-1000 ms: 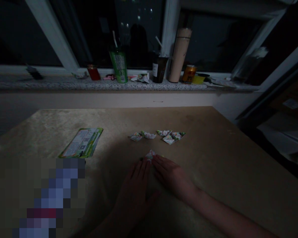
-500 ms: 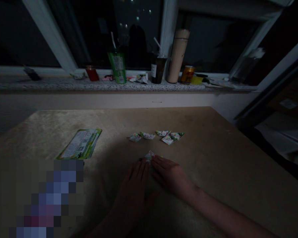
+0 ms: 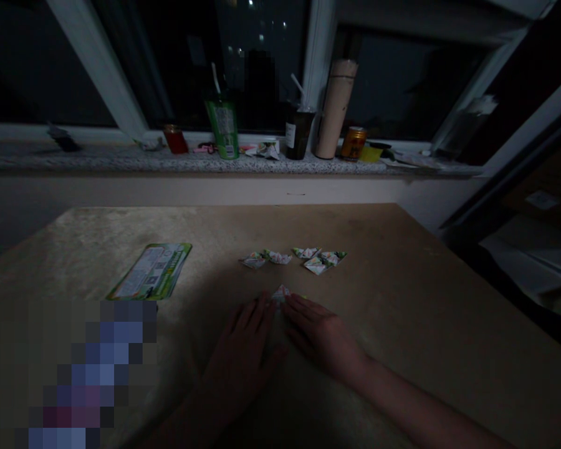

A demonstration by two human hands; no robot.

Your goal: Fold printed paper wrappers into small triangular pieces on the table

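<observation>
A small folded piece of printed paper (image 3: pixel 281 291) lies on the table between my two hands, its pointed top showing and its lower part covered by fingers. My left hand (image 3: pixel 243 343) rests flat and open, its fingertips at the paper's left edge and its thumb apart. From the other side, my right hand (image 3: pixel 325 333) lays its outstretched fingers on the paper's right part. Beyond them are several folded paper pieces in the same print: a left pair (image 3: pixel 265 257) and a right pair (image 3: pixel 320 259).
On the table's left lies a flat green-and-white printed sheet (image 3: pixel 152 272), with a blurred-out patch (image 3: pixel 91 374) nearer me. Along the granite windowsill (image 3: pixel 144 163) stand a green cup (image 3: pixel 223 128), a dark cup (image 3: pixel 298 132), a tall bottle (image 3: pixel 335 112), an orange can (image 3: pixel 354 143) and a red jar (image 3: pixel 175 139).
My left hand has shifted slightly left, uncovering more of the folded paper. My right hand has barely moved, and the other paper pieces lie as before.
</observation>
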